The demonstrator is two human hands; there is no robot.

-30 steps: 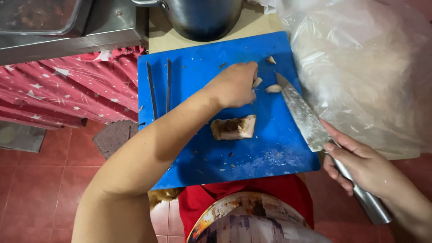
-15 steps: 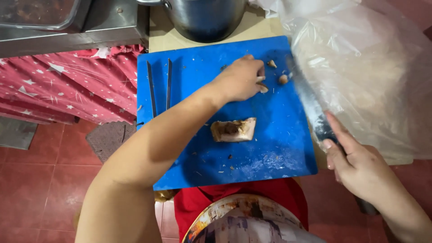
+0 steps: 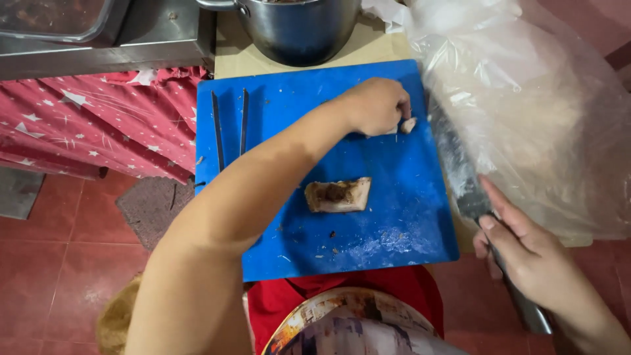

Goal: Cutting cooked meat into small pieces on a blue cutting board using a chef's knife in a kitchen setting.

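My left hand reaches across the blue cutting board to its far right edge, fingers closed around small pale meat pieces. A larger chunk of meat lies in the middle of the board. My right hand grips the handle of a big cleaver, whose blade lies blurred along the board's right edge, next to the plastic bag.
A large clear plastic bag bulges at the right. A steel pot stands behind the board. Two dark thin sticks lie on the board's left side. A red starred cloth hangs at the left over red floor tiles.
My left hand has slid the small meat pieces rightward to the board's edge. The cleaver has swung off the board toward the bag, and my right hand moved with it.
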